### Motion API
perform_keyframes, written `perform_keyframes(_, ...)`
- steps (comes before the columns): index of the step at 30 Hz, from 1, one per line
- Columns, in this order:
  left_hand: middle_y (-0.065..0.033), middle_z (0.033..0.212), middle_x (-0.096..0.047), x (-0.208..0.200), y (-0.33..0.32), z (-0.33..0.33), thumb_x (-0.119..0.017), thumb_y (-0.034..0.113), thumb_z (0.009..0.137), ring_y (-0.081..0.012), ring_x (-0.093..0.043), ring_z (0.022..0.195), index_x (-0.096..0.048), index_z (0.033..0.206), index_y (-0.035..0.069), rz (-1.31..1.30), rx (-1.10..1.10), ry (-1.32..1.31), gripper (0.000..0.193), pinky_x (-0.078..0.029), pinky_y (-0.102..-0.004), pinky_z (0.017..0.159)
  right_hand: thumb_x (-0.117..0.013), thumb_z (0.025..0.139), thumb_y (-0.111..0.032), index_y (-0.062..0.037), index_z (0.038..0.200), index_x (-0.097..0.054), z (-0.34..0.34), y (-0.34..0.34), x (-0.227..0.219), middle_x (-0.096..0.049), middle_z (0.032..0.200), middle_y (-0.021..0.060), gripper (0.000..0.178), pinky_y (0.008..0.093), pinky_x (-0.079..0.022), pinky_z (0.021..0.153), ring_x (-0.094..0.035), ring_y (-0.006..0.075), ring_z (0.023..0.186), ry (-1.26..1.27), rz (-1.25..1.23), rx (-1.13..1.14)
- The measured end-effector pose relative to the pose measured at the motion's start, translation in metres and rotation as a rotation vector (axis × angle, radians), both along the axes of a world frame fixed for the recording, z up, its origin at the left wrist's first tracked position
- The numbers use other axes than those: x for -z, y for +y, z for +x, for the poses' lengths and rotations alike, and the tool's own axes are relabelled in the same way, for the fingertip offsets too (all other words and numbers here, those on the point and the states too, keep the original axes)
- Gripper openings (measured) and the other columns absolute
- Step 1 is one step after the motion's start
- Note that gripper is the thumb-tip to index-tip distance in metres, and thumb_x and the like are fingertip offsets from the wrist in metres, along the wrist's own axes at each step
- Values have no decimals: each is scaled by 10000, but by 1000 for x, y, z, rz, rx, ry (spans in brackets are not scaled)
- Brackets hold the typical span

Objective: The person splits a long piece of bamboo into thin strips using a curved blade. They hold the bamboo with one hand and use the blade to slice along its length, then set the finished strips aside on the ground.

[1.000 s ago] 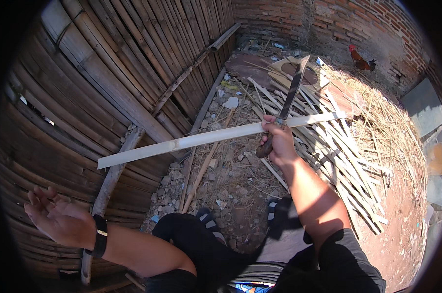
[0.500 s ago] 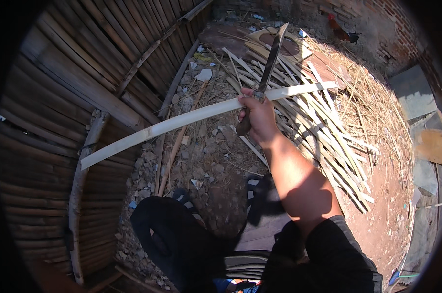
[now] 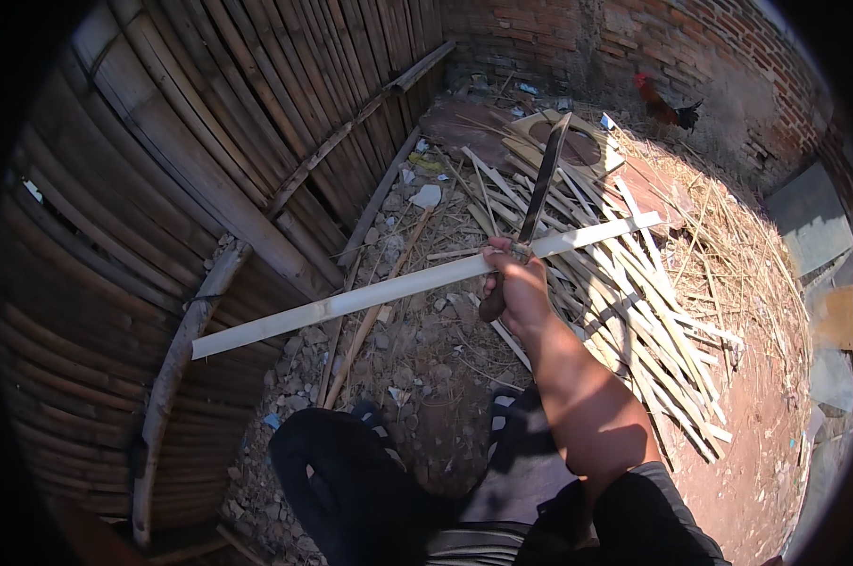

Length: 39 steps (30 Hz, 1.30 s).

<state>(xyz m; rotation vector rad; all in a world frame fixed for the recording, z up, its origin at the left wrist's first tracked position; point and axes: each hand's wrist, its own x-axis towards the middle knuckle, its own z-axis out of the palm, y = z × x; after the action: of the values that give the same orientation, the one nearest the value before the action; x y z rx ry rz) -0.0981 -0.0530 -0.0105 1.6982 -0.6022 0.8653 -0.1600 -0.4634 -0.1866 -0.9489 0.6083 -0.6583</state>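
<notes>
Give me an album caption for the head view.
Right hand gripping a machete and pale bamboo strip, with a rooster near the brick wall.

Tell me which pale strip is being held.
The long pale strip slanting across the view, gripped in the right hand along with the large knife. The other pale strips lie below, mostly heaped together.

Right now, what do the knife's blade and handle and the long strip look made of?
Blade: likely steel, thin, dark, lighter edge.
Handle: probably wood, brown and dull, rounded end.
Long strip: looks like split bamboo, pale, smooth, faint joint mark.
</notes>
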Motion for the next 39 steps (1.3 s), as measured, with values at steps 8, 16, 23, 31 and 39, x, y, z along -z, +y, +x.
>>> perform_keyframes(8, -212, 1382, -574, 1, -4, 0, -545, 251, 1075, -263, -575, 1305, -474, 1449, -33, -11, -17, -9, 475, -497, -471, 1059, -724, 904, -85, 7, 1229, -623, -3, -2, 5, -674, 879, 83, 353, 283, -466, 520, -573, 125, 587, 63, -30, -30)
perform_keyframes(16, -212, 1391, -570, -3, -8, 6, -554, 256, 1070, -267, -572, 1308, -475, 1452, -30, -27, -18, -13, 484, -489, -475, 1067, -694, 911, -34, 14, 1212, -618, -5, -9, 3, -642, 851, 74, 314, 287, -484, 533, -558, 131, 600, 57, -52, -32)
perform_keyframes(23, -213, 1398, -567, -6, -8, 8, -562, 261, 1066, -272, -570, 1311, -477, 1455, -28, -21, -28, 0, 492, -483, -477, 1074, -712, 906, -43, 10, 1217, -626, -2, -3, 6, -661, 905, 79, 327, 289, -491, 534, -561, 137, 603, 41, -15, -30)
perform_keyframes(31, -213, 1407, -563, -1, -12, 8, -570, 267, 1060, -276, -568, 1315, -478, 1458, -25, -37, -36, 3, 502, -475, -481, 1082, -718, 904, -59, 22, 1210, -623, -1, -3, 5, -659, 897, 79, 330, 294, -485, 538, -559, 143, 590, 59, -31, -31)
perform_keyframes(39, -213, 1416, -560, -5, -10, 7, -579, 273, 1055, -281, -565, 1318, -480, 1461, -22, -26, -38, -15, 511, -468, -484, 1090, -705, 907, -52, 3, 1198, -609, 1, 0, 9, -670, 903, 84, 311, 297, -488, 536, -556, 140, 578, 35, -31, -50)
